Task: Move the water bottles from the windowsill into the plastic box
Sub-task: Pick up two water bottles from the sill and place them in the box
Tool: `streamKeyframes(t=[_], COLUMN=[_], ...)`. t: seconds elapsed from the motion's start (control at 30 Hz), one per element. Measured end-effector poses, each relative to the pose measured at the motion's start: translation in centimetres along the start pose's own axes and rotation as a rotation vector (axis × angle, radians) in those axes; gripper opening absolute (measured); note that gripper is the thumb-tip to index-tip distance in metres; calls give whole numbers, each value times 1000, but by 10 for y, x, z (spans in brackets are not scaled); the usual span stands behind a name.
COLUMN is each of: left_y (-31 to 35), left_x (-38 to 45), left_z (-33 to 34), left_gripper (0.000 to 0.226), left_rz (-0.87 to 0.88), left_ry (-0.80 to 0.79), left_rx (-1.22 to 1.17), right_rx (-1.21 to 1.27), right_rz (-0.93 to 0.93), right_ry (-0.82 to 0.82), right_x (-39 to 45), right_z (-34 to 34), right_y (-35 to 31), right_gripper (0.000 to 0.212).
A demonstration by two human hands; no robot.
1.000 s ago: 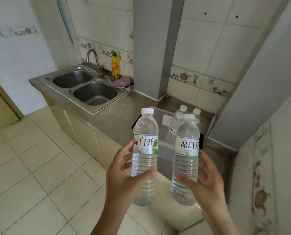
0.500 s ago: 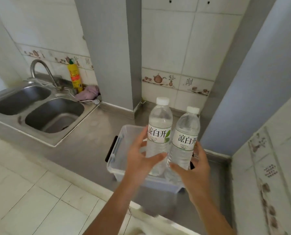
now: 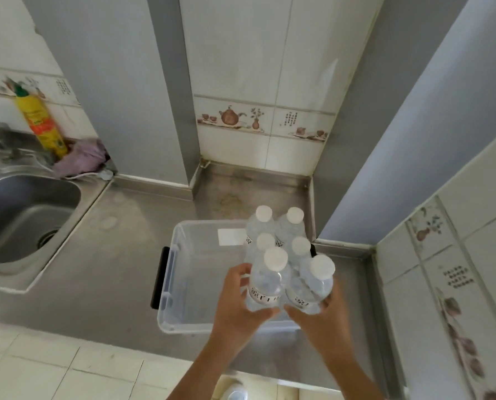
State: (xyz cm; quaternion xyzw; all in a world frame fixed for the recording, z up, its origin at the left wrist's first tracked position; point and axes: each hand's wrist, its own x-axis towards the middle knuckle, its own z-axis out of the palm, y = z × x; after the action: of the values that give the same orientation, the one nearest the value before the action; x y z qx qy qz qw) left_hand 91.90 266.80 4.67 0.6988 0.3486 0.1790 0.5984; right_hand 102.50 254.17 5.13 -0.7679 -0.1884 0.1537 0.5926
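Clear plastic water bottles with white caps, one gripped in the left hand (image 3: 235, 301) and one in the right hand (image 3: 324, 316), hover over the translucent plastic box (image 3: 171, 287) beside four standing bottles (image 3: 278, 229); lowering them upright seems next, then letting go.

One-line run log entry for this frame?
stage: placing | left hand: holds bottle | right hand: holds second bottle | plastic box: four bottles already inside
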Motion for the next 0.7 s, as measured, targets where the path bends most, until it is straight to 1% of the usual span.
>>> streamKeyframes(t=[0.07,0.17,0.23,0.37,0.43,0.57,0.63,0.7], left_y=[-3,-10,-13,-14,-14,-16,-16,-16], left_x=[-1,1,2,4,6,6,3,0], left_z=[0,2,3,4,3,1,-2,-5], left_gripper=[75,73,70,69,72,76,79,79], left_rz=[7,10,24,68,71,102,127,171], left_ry=[-11,-18,4,52,32,-8,-6,-6], left_rx=[32,81,120,185,185,140,120,145], right_rx=[-99,-198,-260,-427,-432,-325,-327,-351], right_rz=[24,74,84,-37,-85,-155,-101,-56], right_ry=[32,77,100,177,191,164,110,85], right_x=[-5,-11,-13,-16,-19,-18,-18,-21], right_z=[0,0,1,2,4,0,-4,-7], right_y=[5,18,21,20,14,-4,-5,-1], right_gripper=[60,67,73,77,77,70,70,76])
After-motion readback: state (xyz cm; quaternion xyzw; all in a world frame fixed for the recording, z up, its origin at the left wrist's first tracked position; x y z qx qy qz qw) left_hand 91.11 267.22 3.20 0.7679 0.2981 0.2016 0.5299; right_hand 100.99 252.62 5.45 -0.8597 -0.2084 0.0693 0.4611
